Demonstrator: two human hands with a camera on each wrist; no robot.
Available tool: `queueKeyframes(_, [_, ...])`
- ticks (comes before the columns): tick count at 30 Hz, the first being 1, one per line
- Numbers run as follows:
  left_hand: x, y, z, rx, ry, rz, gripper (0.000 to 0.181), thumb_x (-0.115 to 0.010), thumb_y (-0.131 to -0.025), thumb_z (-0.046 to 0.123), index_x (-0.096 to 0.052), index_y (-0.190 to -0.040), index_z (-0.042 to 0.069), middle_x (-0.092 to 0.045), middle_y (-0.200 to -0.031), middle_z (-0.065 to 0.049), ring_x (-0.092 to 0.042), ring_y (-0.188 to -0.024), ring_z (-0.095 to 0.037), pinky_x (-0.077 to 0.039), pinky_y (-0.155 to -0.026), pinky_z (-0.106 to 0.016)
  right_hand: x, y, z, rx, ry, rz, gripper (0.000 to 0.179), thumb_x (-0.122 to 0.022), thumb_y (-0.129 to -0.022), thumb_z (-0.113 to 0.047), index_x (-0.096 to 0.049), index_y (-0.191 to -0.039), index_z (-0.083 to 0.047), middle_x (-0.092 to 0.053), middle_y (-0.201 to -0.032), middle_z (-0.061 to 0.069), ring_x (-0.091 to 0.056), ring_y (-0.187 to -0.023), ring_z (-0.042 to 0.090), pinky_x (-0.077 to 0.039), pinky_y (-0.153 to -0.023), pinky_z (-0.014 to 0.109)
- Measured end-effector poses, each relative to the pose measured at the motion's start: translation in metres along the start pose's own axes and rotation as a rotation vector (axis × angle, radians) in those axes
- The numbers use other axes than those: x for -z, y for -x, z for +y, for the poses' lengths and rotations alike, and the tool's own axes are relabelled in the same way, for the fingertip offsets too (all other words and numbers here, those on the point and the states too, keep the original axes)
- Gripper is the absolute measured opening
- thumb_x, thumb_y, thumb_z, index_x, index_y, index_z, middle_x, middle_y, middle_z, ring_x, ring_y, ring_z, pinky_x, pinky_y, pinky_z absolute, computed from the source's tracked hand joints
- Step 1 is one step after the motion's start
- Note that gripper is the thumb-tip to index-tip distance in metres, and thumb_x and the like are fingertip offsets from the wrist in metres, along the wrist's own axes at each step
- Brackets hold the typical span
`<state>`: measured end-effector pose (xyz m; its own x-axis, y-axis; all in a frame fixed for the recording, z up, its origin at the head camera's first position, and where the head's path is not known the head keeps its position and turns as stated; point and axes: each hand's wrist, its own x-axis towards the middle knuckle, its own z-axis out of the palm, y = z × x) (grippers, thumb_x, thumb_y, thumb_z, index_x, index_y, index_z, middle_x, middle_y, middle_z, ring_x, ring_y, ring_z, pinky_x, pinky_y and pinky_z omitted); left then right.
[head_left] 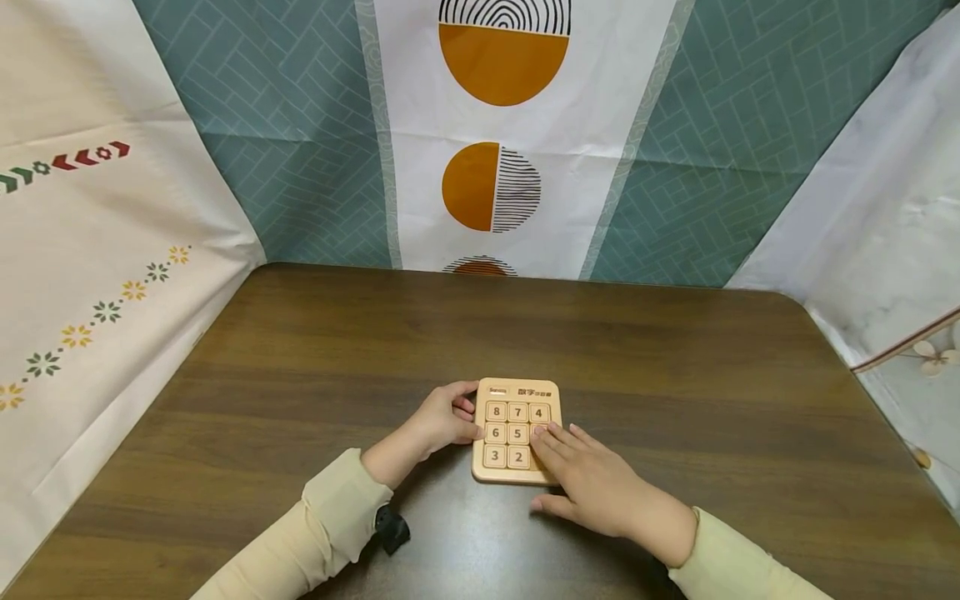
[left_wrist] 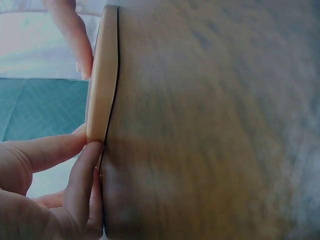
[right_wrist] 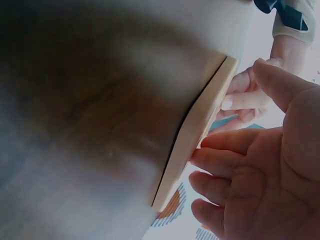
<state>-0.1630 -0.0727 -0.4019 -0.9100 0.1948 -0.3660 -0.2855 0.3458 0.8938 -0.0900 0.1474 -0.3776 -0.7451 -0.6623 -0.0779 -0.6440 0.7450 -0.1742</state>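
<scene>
Brown worktop [head_left: 225, 433] carries the number board [head_left: 513, 477]. Left hand [head_left: 441, 421] pinches the board's left edge, probably for steadiness; at its right side, the right hand [head_left: 588, 481] rests straight fingers on the tiles [head_left: 517, 433], gripping nothing.

Pale wooden sliding number puzzle [head_left: 517, 433], rounded corners, lying face-up on the surface [head_left: 480, 333], rows reading 8-7-4, 6-5, 3-2, lower right column partly hidden.

Head view looks down; wrist views flank board [left_wrist: 103, 75].
</scene>
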Motion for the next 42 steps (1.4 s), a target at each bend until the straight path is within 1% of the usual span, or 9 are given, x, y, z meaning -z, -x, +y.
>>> queueKeyframes(4, [0.000, 0.000, -0.001, 0.008, 0.008, 0.008, 0.077, -0.070, -0.068, -0.016, -0.041, -0.136, 0.003, -0.047, -0.097, -0.013, -0.048, -0.083, -0.017, -0.058, -0.064, -0.027, 0.001, -0.001, 0.001, -0.012, -0.019, -0.008, 0.073, -0.051, -0.087, -0.052, -0.040, -0.137, 0.000, -0.041, -0.141, 0.016, -0.035, -0.133, 0.029, -0.028, -0.111, 0.046])
queueKeyframes(8, [-0.002, -0.001, -0.003, 0.010, 0.006, 0.002, 0.077, -0.070, -0.068, -0.016, -0.040, -0.137, 0.004, -0.047, -0.099, -0.013, -0.049, -0.083, -0.017, -0.058, -0.064, -0.027, -0.001, 0.001, -0.003, -0.010, 0.007, -0.008, 0.073, -0.053, -0.085, -0.053, -0.041, -0.137, -0.002, -0.042, -0.141, 0.013, -0.034, -0.134, 0.027, -0.026, -0.113, 0.044])
queueKeyframes(14, [-0.003, -0.001, -0.004, -0.001, 0.005, 0.010, 0.076, -0.070, -0.068, -0.016, -0.041, -0.136, 0.003, -0.048, -0.100, -0.014, -0.049, -0.084, -0.017, -0.058, -0.064, -0.027, -0.005, 0.002, -0.014, 0.088, 0.037, -0.026, 0.070, -0.050, -0.087, -0.053, -0.041, -0.137, -0.006, -0.042, -0.142, 0.009, -0.034, -0.135, 0.024, -0.029, -0.111, 0.043])
queueKeyframes(18, [-0.003, 0.000, -0.004, 0.000, 0.014, 0.014, 0.076, -0.070, -0.068, -0.016, -0.042, -0.135, 0.003, -0.048, -0.100, -0.013, -0.048, -0.084, -0.017, -0.058, -0.064, -0.027, -0.005, 0.003, -0.016, 0.116, 0.062, -0.022, 0.068, -0.051, -0.087, -0.052, -0.043, -0.137, -0.007, -0.042, -0.142, 0.007, -0.036, -0.133, 0.024, -0.031, -0.111, 0.042])
queueKeyframes(20, [-0.003, 0.000, -0.004, -0.003, 0.010, 0.012, 0.076, -0.070, -0.068, -0.016, -0.042, -0.135, 0.003, -0.048, -0.100, -0.013, -0.048, -0.083, -0.017, -0.058, -0.063, -0.027, -0.005, 0.004, -0.015, 0.118, 0.070, -0.016, 0.067, -0.052, -0.087, -0.051, -0.043, -0.137, -0.006, -0.043, -0.142, 0.007, -0.036, -0.133, 0.024, -0.031, -0.111, 0.041])
queueKeyframes(26, [-0.003, 0.000, -0.002, -0.016, -0.005, 0.011, 0.075, -0.069, -0.068, -0.015, -0.041, -0.136, 0.002, -0.047, -0.099, -0.013, -0.048, -0.082, -0.017, -0.058, -0.064, -0.028, -0.003, 0.010, -0.010, 0.100, 0.048, -0.018, 0.066, -0.052, -0.088, -0.049, -0.042, -0.137, -0.006, -0.041, -0.143, 0.007, -0.036, -0.133, 0.024, -0.029, -0.112, 0.042])
queueKeyframes(33, [-0.002, 0.000, 0.000, -0.014, -0.016, 0.009, 0.076, -0.069, -0.069, -0.015, -0.040, -0.137, 0.004, -0.048, -0.100, -0.014, -0.048, -0.084, -0.017, -0.058, -0.064, -0.028, -0.003, 0.018, -0.003, 0.086, 0.053, 0.009, 0.065, -0.051, -0.088, -0.049, -0.043, -0.137, -0.006, -0.043, -0.141, 0.007, -0.038, -0.132, 0.023, -0.031, -0.110, 0.043])
queueKeyframes(37, [-0.001, 0.000, 0.000, -0.006, -0.013, 0.016, 0.075, -0.069, -0.069, -0.015, -0.041, -0.136, 0.004, -0.048, -0.099, -0.014, -0.049, -0.083, -0.017, -0.058, -0.064, -0.027, -0.003, 0.018, -0.003, 0.083, 0.072, 0.016, 0.066, -0.050, -0.088, -0.050, -0.043, -0.136, -0.006, -0.043, -0.141, 0.007, -0.038, -0.132, 0.022, -0.030, -0.111, 0.043])
queueKeyframes(42, [-0.001, 0.001, -0.001, 0.003, -0.004, 0.014, 0.075, -0.070, -0.069, -0.014, -0.041, -0.136, 0.004, -0.047, -0.099, -0.013, -0.049, -0.083, -0.017, -0.058, -0.064, -0.028, -0.002, 0.014, -0.009, 0.086, 0.099, 0.004, 0.066, -0.052, -0.087, -0.051, -0.045, -0.135, -0.006, -0.044, -0.140, 0.007, -0.037, -0.133, 0.022, -0.029, -0.111, 0.042])
